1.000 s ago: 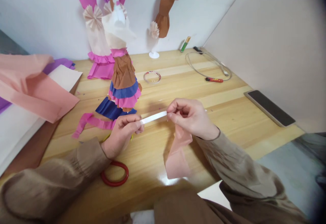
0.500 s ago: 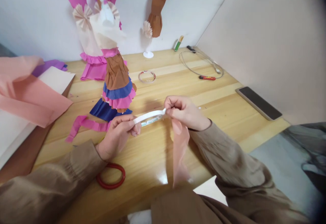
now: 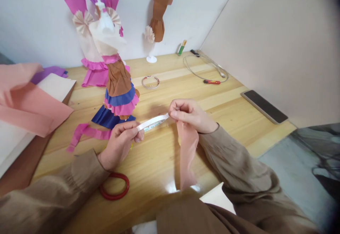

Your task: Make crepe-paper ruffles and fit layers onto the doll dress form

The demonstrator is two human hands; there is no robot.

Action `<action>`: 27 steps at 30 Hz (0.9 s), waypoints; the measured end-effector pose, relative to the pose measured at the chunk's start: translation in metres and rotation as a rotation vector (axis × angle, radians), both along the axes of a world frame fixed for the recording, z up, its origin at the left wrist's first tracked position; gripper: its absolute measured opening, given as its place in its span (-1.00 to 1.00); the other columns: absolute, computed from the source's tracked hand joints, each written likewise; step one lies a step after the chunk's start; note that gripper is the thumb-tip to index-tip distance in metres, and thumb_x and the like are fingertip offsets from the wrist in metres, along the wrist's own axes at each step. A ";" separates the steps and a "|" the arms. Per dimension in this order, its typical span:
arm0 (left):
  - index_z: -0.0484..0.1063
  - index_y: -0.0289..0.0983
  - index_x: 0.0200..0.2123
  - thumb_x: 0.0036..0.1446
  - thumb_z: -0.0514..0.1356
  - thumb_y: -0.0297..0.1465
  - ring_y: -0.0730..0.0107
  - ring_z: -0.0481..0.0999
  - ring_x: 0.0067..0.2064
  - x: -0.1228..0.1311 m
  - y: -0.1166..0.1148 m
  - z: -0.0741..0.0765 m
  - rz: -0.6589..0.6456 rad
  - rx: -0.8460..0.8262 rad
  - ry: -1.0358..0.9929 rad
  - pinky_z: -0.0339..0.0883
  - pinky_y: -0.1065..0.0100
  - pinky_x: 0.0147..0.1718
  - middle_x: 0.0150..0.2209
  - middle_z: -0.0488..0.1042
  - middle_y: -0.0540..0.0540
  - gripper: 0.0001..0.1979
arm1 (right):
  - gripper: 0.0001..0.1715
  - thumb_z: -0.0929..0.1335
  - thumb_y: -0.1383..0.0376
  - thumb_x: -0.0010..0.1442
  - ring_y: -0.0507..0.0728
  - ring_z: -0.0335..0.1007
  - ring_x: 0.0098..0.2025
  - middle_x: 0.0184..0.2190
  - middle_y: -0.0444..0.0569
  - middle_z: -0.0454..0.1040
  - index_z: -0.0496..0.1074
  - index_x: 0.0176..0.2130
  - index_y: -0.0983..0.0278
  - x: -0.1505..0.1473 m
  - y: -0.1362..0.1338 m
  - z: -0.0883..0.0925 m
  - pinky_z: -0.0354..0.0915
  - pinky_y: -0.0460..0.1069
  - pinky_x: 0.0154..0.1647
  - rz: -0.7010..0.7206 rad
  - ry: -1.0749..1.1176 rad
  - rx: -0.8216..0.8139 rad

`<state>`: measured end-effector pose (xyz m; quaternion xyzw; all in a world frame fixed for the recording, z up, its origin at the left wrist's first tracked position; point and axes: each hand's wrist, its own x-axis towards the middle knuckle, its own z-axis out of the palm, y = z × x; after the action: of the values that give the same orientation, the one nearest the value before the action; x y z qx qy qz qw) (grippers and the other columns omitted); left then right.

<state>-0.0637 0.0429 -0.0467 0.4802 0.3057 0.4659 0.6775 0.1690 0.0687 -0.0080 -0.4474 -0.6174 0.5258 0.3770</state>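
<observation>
My left hand (image 3: pixel 120 143) pinches one end of a narrow white paper strip (image 3: pixel 152 122). A second length with printed lettering runs just below it. At the strip's other end, my right hand (image 3: pixel 192 115) is closed, thumb against fingers. From under the right hand hangs a band of peach crepe paper (image 3: pixel 187 156), reaching down toward my lap. Just beyond my left hand stands a small mannequin in a layered paper dress (image 3: pixel 119 81) of brown, blue and pink. A red loop handle (image 3: pixel 126 186) lies by my left sleeve; its other end is hidden.
Pink (image 3: pixel 87 131) and blue crepe pieces (image 3: pixel 106 117) lie behind my left hand. Peach sheets (image 3: pixel 39 110) are stacked at left. A brown-dressed mannequin (image 3: pixel 158 21), bracelet (image 3: pixel 150 82), cable (image 3: pixel 191 72), red-and-black tool (image 3: pixel 211 82) and phone (image 3: pixel 264 106) sit farther back or right.
The white strip is stretched straighter between my hands, and the gap between its two lengths has narrowed. The whole view has shifted slightly.
</observation>
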 end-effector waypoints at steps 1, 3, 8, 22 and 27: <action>0.39 -0.30 -0.65 0.06 0.23 -0.30 0.42 0.31 -0.49 -0.001 0.000 -0.001 -0.004 0.006 0.016 0.14 0.32 -0.42 -0.62 0.33 0.00 -0.70 | -0.70 0.43 0.14 -0.02 -0.06 0.08 -0.62 -0.66 -0.22 0.25 0.34 -0.53 0.29 -0.001 -0.001 0.000 -0.01 -0.11 -0.60 0.008 -0.013 0.003; 0.40 -0.30 -0.64 0.08 0.22 -0.31 0.42 0.31 -0.48 -0.002 -0.001 -0.004 -0.013 0.019 0.047 0.13 0.32 -0.41 -0.61 0.35 0.00 -0.71 | -0.71 0.42 0.15 -0.01 -0.07 0.07 -0.63 -0.66 -0.23 0.23 0.33 -0.53 0.29 -0.003 -0.002 0.000 -0.02 -0.11 -0.61 0.025 -0.020 -0.015; 0.43 -0.28 -0.60 0.12 0.20 -0.37 0.41 0.32 -0.44 -0.007 0.000 -0.012 -0.048 0.064 0.108 0.14 0.31 -0.37 -0.57 0.37 0.00 -0.74 | -0.77 0.39 0.20 -0.03 -0.07 0.05 -0.63 -0.67 -0.23 0.22 0.33 -0.54 0.29 -0.003 -0.002 0.002 -0.02 -0.12 -0.60 0.019 -0.081 -0.048; 0.45 -0.31 -0.60 0.11 0.20 -0.27 0.38 0.32 -0.47 -0.004 0.005 0.019 0.008 0.147 -0.143 0.18 0.32 -0.42 -0.61 0.30 -0.04 -0.69 | -0.96 0.28 0.35 -0.18 -0.06 0.10 -0.66 -0.73 -0.25 0.23 0.27 -0.61 0.26 0.001 0.019 -0.024 -0.02 -0.13 -0.62 -0.204 -0.266 -0.047; 0.45 -0.30 -0.62 0.10 0.21 -0.27 0.37 0.30 -0.49 -0.012 0.011 0.049 0.034 0.258 -0.232 0.19 0.32 -0.46 -0.64 0.26 -0.04 -0.69 | -0.88 0.30 0.42 -0.17 -0.05 0.15 -0.70 -0.76 -0.27 0.20 0.24 -0.60 0.25 0.006 0.024 -0.029 0.01 -0.12 -0.64 -0.217 -0.266 -0.064</action>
<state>-0.0761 0.0541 0.0020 0.5007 0.1712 0.5651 0.6329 0.1748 0.0927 -0.0366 -0.5889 -0.5929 0.4374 0.3320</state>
